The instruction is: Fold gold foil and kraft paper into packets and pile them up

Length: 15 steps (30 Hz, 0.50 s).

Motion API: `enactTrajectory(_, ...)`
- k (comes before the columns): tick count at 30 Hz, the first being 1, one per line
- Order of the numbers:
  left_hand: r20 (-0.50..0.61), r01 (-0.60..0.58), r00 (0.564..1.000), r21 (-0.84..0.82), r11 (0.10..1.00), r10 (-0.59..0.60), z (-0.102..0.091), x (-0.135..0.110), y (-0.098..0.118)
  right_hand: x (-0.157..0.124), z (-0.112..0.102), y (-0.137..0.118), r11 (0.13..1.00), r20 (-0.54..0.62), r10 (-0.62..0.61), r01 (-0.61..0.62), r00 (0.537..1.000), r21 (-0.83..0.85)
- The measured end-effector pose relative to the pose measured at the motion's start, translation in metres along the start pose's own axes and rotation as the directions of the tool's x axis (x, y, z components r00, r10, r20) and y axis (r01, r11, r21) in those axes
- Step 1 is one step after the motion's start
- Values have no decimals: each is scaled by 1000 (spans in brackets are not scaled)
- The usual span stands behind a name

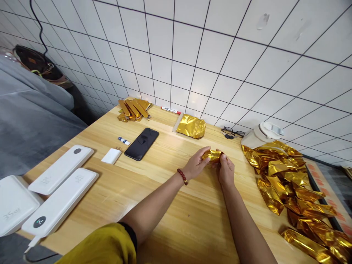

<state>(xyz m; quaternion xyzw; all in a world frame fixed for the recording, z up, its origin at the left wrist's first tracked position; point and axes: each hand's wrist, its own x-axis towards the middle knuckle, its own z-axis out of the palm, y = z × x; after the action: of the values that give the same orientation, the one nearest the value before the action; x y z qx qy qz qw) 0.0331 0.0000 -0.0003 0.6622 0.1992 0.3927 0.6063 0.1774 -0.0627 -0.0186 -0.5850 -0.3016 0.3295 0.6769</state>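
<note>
A small piece of shiny gold foil [212,156] is held between my two hands above the wooden table. My left hand [195,163], with a beaded bracelet at the wrist, closes on its left end. On the right end, the fingers of my right hand [226,170] are closed, the thumb pressing from above. Part of the foil and several fingertips are hidden behind the hands. Just beyond lies a flat stack of gold foil sheets [191,126]. To the right of my right hand spreads a heap of crumpled gold foil pieces [288,179].
A black phone [142,143], a white charger [111,156] and a glue-stick-sized tube [124,140] lie left of my hands. White power banks [62,201] sit at the left edge. Gold strips [134,110], a marker [171,110], glasses [233,132] and a white tumbler [260,135] line the wall.
</note>
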Motion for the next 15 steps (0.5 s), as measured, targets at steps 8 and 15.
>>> enactTrajectory(8,-20,1,1000,-26,1000,-2,1,-2,-2,-3,2,-2,1000,8,-18,19,1000,-24)
enactTrajectory(15,-94,91,990,-175,980,-109,-1,2,-6,-11,3,-6,977,125,-113,133,986,-169)
